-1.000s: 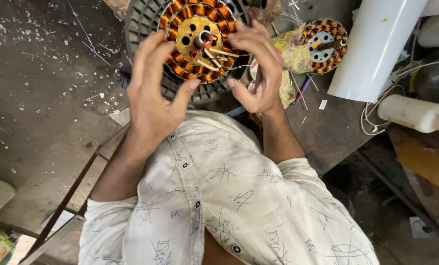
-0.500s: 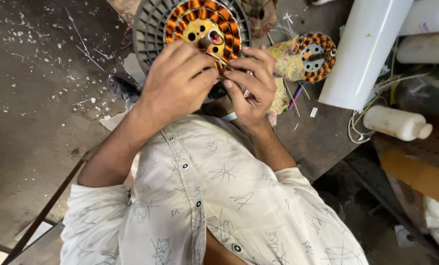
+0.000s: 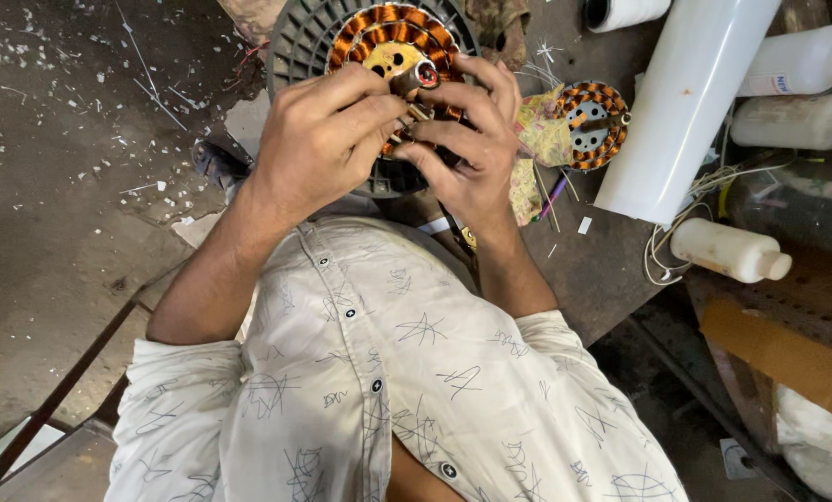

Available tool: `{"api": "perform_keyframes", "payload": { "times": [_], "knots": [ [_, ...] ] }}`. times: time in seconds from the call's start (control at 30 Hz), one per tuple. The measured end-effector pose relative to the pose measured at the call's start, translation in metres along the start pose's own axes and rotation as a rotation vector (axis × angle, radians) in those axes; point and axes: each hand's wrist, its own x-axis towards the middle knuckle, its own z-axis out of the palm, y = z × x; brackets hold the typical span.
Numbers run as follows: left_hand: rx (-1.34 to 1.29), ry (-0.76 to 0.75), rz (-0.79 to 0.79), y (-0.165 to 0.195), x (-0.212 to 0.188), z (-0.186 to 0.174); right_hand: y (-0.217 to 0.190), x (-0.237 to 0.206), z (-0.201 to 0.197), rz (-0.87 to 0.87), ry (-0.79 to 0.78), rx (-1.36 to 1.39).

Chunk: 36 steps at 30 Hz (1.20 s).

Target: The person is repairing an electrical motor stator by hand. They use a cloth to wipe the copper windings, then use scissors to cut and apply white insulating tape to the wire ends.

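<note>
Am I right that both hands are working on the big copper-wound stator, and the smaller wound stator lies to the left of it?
Not quite. In the head view both hands are at the big stator, but the smaller stator lies to its right, beside the white tube.

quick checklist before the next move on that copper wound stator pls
1. Both hands on the work: left hand and right hand meet over the copper-wound stator: ok.
2. Small red-tipped cylindrical part pinched at the fingertips: ok.
3. Stator seated in the dark ribbed housing: cannot tell.
4. Second stator apart from the hands: ok.
5. White tube and white bottle away from the hands: ok.
</note>
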Motion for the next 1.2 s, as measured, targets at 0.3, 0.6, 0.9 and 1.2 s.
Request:
{"api": "perform_keyframes", "payload": {
  "times": [0.3, 0.6, 0.9, 1.2],
  "knots": [
    [0.022, 0.007, -0.018, 0.003, 0.004, 0.008, -0.013, -0.018, 0.017, -0.010, 0.147, -0.200],
    [-0.031, -0.104, -0.002, -0.007, 0.004, 0.009, 0.018, -0.030, 0.011, 0.098, 0.157, 0.333],
    [0.263, -0.257, 0.293, -0.006, 0.001, 0.001, 0.025, -0.030, -0.009, 0.088, 0.016, 0.268],
    [0.081, -0.270, 0.053, -0.007, -0.004, 0.009, 0.017, -0.019, -0.017, 0.110, -0.082, 0.300]
  ]
}}
